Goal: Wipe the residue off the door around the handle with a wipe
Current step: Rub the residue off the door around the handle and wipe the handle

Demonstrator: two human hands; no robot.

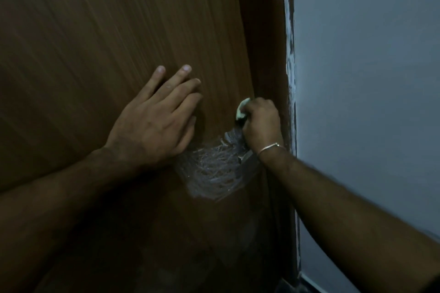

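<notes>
A brown wood-grain door [100, 31] fills the left and middle of the head view. A whitish, streaky patch of residue [214, 169] covers the door near its right edge. My right hand [262, 123] is shut on a small pale wipe [242, 109], pressed against the door just above the patch. A bit of metal, maybe the handle [245, 156], shows under my right wrist; the rest is hidden. My left hand [157, 119] lies flat on the door with fingers spread, left of the patch.
The brown door frame [266, 31] runs down the right of the door, its outer edge smeared with white paint [290, 54]. A pale grey-blue wall [369, 78] takes up the right side. A thin bracelet [271, 147] sits on my right wrist.
</notes>
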